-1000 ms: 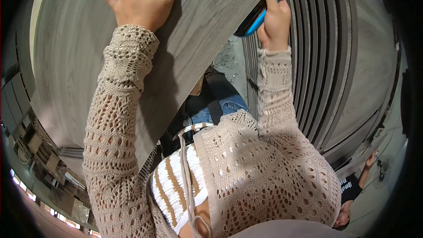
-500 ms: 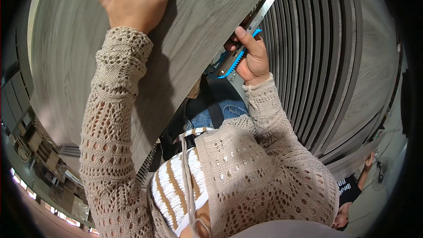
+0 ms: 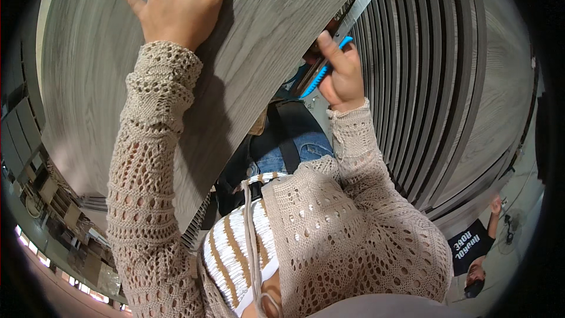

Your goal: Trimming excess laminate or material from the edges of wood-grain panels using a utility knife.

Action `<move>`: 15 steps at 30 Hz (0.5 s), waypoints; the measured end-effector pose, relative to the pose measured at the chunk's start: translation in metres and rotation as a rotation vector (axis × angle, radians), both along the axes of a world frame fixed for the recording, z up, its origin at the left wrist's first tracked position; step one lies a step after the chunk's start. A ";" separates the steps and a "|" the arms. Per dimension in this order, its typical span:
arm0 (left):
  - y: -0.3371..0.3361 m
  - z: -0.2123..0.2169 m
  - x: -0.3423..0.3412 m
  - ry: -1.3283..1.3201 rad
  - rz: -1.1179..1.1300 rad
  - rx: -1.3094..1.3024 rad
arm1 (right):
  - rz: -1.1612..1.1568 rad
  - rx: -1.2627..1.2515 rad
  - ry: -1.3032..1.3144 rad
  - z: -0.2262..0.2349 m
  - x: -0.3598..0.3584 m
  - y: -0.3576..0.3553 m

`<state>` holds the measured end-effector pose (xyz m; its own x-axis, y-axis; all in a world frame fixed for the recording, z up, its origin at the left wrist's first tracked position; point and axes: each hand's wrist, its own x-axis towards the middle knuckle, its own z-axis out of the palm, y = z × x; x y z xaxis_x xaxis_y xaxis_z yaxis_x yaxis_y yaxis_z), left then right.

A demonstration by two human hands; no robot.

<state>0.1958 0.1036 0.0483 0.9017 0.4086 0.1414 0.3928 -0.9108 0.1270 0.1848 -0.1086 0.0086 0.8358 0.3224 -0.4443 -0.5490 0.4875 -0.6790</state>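
Closest on my feed is the wearer's beige open-knit cardigan (image 3: 365,229), hanging open over a white and brown striped top (image 3: 235,253), with blue jeans (image 3: 309,147) showing lower down the body. Past that I've got the left hand (image 3: 181,9) lying palm-down on a big grey wood-grain board (image 3: 265,41), fingers spread and not gripping anything, though the tips get cut off by my top edge. The board fills the upper middle, one long edge slanting from top right down to lower left. Just beside that edge, the right hand (image 3: 343,76) is wrapped around a blue-trimmed tool (image 3: 318,79), thumb up, flat metal blade angled toward the upper right. Can't tell from here if the blade touches the board. Right of that there's a packed row of grey panels (image 3: 421,82) standing edge-on. Way out on the right rim I can see a co-worker in a black T-shirt (image 3: 471,247), near what looks like a fan (image 3: 509,227).
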 end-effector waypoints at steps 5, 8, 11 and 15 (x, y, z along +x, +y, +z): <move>0.005 -0.032 0.011 -0.013 -0.087 0.002 | -0.253 -0.272 -0.359 -0.038 0.085 -0.018; 0.000 -0.041 0.021 -0.040 -0.107 0.017 | -0.494 -0.682 -0.500 -0.044 0.165 -0.017; -0.008 -0.040 0.030 0.051 -0.087 -0.003 | -0.534 -0.946 -0.580 -0.066 0.201 -0.019; -0.039 -0.046 -0.005 0.079 -0.250 -0.132 | -0.360 -1.291 -0.526 -0.074 0.195 -0.041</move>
